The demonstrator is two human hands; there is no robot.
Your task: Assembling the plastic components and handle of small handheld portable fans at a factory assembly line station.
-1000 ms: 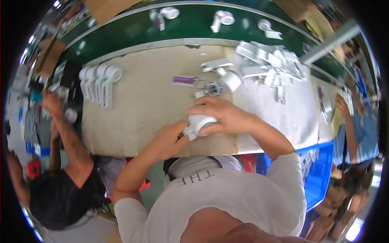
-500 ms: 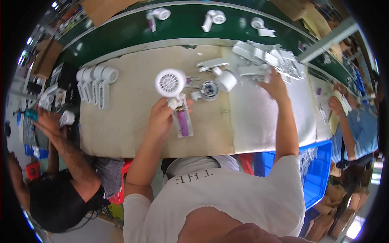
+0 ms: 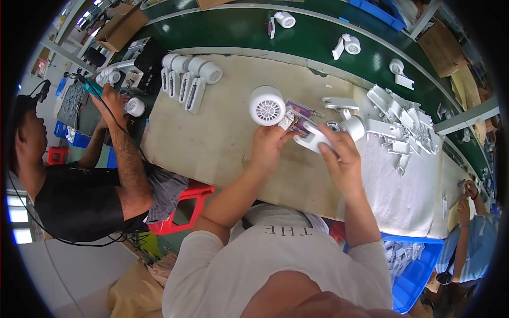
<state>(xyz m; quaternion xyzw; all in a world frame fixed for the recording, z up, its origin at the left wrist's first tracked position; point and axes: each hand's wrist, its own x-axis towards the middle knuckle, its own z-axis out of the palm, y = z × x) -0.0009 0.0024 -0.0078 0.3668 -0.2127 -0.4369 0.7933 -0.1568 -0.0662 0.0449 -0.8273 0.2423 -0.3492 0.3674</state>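
My left hand (image 3: 268, 147) grips a white handheld fan (image 3: 266, 107) at its neck, its round grille facing up. A purple cylinder shows in the open handle beyond my fingers, partly covered. My right hand (image 3: 343, 160) pinches a white plastic handle cover (image 3: 312, 139) close beside that handle; I cannot tell whether they touch. Just behind lie another purple part (image 3: 299, 109), a white handle piece (image 3: 340, 102) and a white fan head (image 3: 353, 127).
A heap of white handle shells (image 3: 400, 119) lies right. Several assembled fans (image 3: 193, 71) stand in a row at left. Beyond the table runs a green conveyor (image 3: 228, 33) carrying fans. A blue bin (image 3: 419, 281) sits below right. A co-worker (image 3: 79, 196) works at left, another at far right.
My right hand has come from the heap of shells to the fan, now holding a handle cover. The fan in my left hand has turned. The whole view has shifted.
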